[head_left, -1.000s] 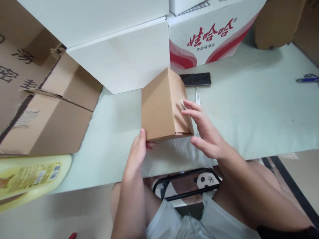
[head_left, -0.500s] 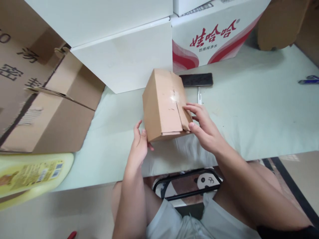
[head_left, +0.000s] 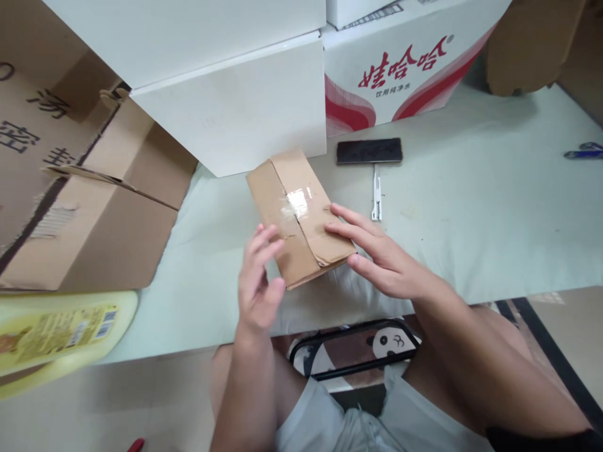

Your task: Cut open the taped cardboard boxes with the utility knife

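A small brown cardboard box (head_left: 301,238) sits at an angle on the cloth-covered table, its top flaps meeting at a seam with clear tape across the middle. My left hand (head_left: 259,279) is at the box's left front side, fingers loosely curled and apart; whether its fingertips touch the cardboard I cannot tell. On the right, my right hand (head_left: 377,251) rests its spread fingers on the top and right edge of the box. Behind and right of it lie a dark phone (head_left: 370,151) and a slim white utility knife (head_left: 377,193).
White cartons (head_left: 235,119) and a white-and-red water carton (head_left: 400,75) stand at the back. Large brown boxes (head_left: 127,232) fill the left, with a yellow bottle (head_left: 70,329) before them. Blue pens (head_left: 584,154) lie far right. The table's front edge is near my knees.
The box has been lowered flat and turned, its taped top now facing up. My left hand has come off its lower side and risen. The right hand's fingers have spread over the top.
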`<state>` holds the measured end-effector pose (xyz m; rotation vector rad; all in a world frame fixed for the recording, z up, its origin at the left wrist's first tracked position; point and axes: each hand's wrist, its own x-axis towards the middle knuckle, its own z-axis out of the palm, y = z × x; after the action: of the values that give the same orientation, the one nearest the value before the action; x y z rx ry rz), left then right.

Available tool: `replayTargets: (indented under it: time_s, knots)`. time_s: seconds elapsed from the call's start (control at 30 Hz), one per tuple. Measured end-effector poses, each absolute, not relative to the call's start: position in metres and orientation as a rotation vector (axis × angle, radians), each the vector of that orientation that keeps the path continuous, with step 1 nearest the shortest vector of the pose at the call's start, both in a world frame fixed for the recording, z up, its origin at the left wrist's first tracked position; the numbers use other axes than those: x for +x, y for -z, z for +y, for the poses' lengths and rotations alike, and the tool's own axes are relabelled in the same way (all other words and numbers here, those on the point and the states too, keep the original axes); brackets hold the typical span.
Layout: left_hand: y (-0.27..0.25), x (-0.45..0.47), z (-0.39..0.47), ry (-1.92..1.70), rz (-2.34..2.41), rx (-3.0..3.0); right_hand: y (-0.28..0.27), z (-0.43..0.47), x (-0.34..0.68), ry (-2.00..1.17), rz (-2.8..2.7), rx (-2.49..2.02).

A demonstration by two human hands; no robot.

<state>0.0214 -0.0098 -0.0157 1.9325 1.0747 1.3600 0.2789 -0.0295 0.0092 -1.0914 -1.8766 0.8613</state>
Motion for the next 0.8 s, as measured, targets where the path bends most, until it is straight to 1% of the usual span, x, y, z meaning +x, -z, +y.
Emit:
replayTargets:
  time_s: [0.1, 0.2, 0.27, 0.37, 0.43, 0.53, 0.8]
  knots:
    - [0.017, 0.024, -0.010, -1.194, 1.020, 2.201, -0.004, -0.026, 0.282, -0.816, -1.735, -1.298]
    - [0.019, 0.024, -0.009, -1.185, 0.989, 2.232, 0.007, -0.019, 0.290, -0.612, -1.533, -1.730]
    - [0.020, 0.023, -0.009, -1.169, 1.000, 2.229, 0.017, -0.014, 0.296, -0.503, -1.538, -2.007]
    - [0.021, 0.021, -0.009, -1.161, 1.039, 2.216, 0.031, -0.009, 0.302, -0.557, -1.664, -2.286]
    - [0.021, 0.021, -0.009, -1.171, 1.049, 2.207, 0.037, -0.007, 0.303, -0.605, -1.762, -2.337]
    - [0.021, 0.022, -0.009, -1.180, 1.037, 2.207, 0.041, -0.007, 0.303, -0.549, -1.873, -2.296]
    - [0.020, 0.019, -0.009, -1.174, 0.988, 2.243, 0.031, -0.010, 0.298, -0.514, -1.906, -2.332]
